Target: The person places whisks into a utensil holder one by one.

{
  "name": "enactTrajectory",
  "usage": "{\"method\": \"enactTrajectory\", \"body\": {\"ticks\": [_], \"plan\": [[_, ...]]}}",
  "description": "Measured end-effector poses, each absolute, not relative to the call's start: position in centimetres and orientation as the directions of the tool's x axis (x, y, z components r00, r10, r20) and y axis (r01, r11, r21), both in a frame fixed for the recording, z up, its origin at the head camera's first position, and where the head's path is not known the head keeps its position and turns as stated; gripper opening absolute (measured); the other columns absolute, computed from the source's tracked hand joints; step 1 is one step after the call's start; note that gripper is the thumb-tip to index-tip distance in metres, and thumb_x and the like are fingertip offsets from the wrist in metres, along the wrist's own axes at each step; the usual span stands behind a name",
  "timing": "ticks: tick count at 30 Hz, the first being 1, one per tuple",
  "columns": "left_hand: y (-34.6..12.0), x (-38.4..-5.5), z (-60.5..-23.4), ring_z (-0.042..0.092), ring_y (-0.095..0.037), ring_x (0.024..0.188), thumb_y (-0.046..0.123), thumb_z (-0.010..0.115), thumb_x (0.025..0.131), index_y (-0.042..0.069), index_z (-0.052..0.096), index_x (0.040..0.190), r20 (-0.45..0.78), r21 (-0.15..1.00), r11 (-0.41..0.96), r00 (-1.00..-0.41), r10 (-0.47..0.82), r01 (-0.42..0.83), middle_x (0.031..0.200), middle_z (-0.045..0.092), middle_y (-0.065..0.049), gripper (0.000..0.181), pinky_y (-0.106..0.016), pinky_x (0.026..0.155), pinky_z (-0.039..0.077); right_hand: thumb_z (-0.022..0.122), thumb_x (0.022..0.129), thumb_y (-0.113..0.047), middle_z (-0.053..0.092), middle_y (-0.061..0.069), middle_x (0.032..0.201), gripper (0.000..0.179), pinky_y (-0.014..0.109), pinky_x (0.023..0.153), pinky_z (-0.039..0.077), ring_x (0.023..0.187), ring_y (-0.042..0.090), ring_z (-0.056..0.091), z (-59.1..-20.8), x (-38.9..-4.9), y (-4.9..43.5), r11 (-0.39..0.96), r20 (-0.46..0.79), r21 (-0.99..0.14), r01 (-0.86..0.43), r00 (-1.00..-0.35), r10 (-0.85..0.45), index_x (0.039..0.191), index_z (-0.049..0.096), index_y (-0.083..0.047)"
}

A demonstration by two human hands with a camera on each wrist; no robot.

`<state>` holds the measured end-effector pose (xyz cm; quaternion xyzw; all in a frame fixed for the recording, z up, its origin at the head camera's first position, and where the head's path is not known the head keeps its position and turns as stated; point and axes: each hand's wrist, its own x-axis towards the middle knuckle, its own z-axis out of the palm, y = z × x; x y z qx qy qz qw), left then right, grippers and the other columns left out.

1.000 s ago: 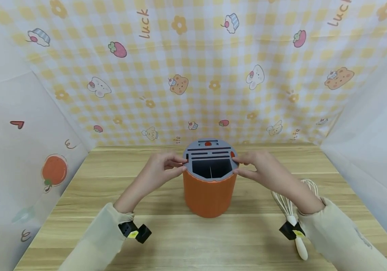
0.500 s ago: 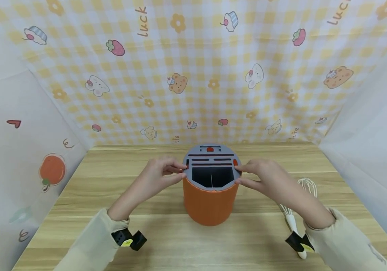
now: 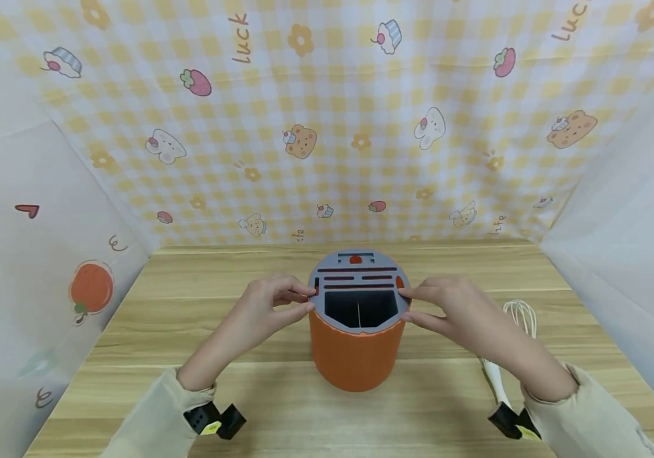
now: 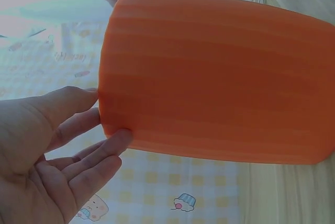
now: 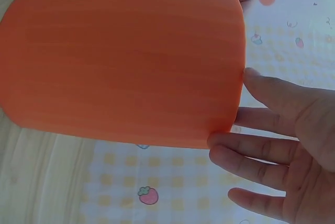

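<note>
An orange round knife holder (image 3: 357, 359) stands upright in the middle of the table in the head view. Its grey top (image 3: 358, 280) has several narrow slots, and a large dark opening with a divider faces the person. My left hand (image 3: 266, 312) pinches the rim at its left side, thumb in front and fingers farther back. On the opposite side, my right hand (image 3: 447, 308) grips the rim in the same way. Both wrist views show the holder's ribbed orange wall (image 4: 214, 77), with thumb and fingertips at its top end.
To the right lies a white whisk (image 3: 495, 381), partly covered by the right forearm. The wood-grain table (image 3: 235, 381) meets a yellow checked cloth (image 3: 355, 172) behind, and pale sheets rise at both sides. Each wrist wears a small black camera (image 3: 215, 421).
Both hands have drawn the knife holder toward the person, keeping hold of its rim. The right forearm now hides more of the whisk.
</note>
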<state>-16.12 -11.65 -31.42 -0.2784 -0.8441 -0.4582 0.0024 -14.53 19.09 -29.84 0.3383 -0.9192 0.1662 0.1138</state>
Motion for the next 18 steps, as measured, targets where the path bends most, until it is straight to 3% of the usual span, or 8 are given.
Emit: {"method": "enactTrajectory", "body": {"ticks": [9,18], "plan": [[-11.6,-16.0,-31.5,0.063,-0.01,0.088,0.008,0.069,0.082,0.01,0.068,0.095,0.282,0.769,0.415,-0.84,0.463,0.486,0.098,0.063,0.001,0.013,-0.036,0.084,0.051,0.067,0.085,-0.029,0.065,-0.004,0.104,0.034,0.037,0.077,0.051,0.095,0.016,0.06,-30.2,-14.6,20.3,0.7,0.282,-0.405,-0.588,-0.809,-0.516,0.114,0.066,-0.012],[-11.7,-16.0,-31.6,0.062,-0.009,0.089,0.012,0.069,0.083,0.013,0.068,0.097,0.262,0.778,0.423,-0.852,0.454,0.465,0.099,0.063,0.003,0.014,-0.037,0.084,0.05,0.064,0.087,-0.028,0.065,0.005,0.107,0.034,0.036,0.07,0.052,0.094,0.021,0.061,-30.7,-14.9,22.5,0.738,0.224,-0.418,-0.529,-0.848,-0.481,0.114,0.065,-0.006]]}}
